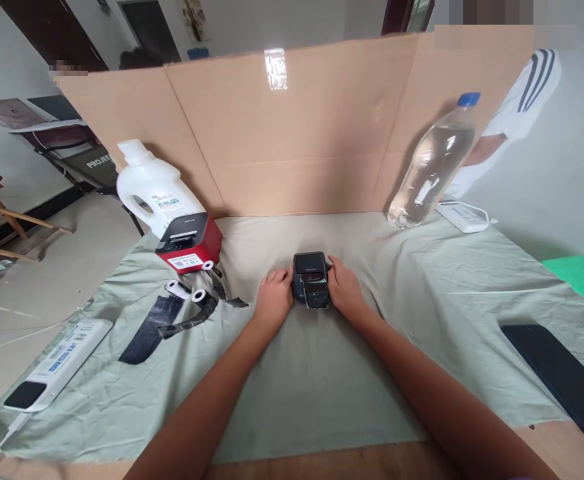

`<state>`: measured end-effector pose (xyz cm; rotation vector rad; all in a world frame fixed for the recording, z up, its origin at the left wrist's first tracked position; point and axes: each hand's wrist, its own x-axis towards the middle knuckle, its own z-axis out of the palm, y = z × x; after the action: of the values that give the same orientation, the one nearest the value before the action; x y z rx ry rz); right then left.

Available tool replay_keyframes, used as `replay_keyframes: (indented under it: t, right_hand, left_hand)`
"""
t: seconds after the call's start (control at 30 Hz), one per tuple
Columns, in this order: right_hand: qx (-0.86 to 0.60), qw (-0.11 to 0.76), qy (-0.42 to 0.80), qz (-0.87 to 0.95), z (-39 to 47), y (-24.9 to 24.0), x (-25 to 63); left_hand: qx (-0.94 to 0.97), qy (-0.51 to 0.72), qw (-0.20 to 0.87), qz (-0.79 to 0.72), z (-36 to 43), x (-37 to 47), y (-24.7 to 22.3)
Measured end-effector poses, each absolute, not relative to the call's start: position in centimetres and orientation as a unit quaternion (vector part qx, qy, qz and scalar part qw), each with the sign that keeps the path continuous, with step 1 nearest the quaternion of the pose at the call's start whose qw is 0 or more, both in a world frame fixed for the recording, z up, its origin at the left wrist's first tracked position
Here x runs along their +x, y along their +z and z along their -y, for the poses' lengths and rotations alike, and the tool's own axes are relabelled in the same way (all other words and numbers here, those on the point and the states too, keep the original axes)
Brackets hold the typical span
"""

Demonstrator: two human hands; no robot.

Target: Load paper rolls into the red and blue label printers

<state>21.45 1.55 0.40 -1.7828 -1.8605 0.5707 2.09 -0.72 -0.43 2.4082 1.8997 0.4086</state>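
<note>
On the cloth in the middle stands a small black printer (305,263), boxy, with a glossy black strip (317,291) hanging down its front. My left hand (275,297) presses its curled fingers to the printer's left side. Against the opposite side rests my right hand (346,287), fingers bent around the edge and partly hidden. To the left lie several small rolls with white cores and dark strips (199,297), beside a flat dark piece (153,330). Behind them sits a red and black printer (191,241) with a white label on its front.
A white jug (155,183) and a clear bottle with a blue cap (435,167) stand before a cardboard screen (292,133). White power banks (62,360) lie left and back right. A dark phone (559,380) lies at right. Behind the screen is a person's white sleeve (537,87).
</note>
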Motion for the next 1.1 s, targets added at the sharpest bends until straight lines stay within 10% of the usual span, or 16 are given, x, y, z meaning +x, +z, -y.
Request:
replay_keyframes:
  t: [0.3,0.6,1.1]
  right_hand:
    - [-0.657,0.253,0.227,0.673,-1.6,0.2,21.4]
    - [-0.578,0.437,0.245,0.644,-1.3,-0.4,21.4]
    - [-0.601,0.267,0.144,0.74,-6.6,3.7,21.6]
  left_hand:
    - [0.773,0.129,0.049,-0.62,0.7,2.3,-0.5]
    - [0.72,0.297,0.216,-0.589,0.1,1.7,-0.3]
    - [0.721,0.307,0.215,-0.582,0.1,1.5,-0.6]
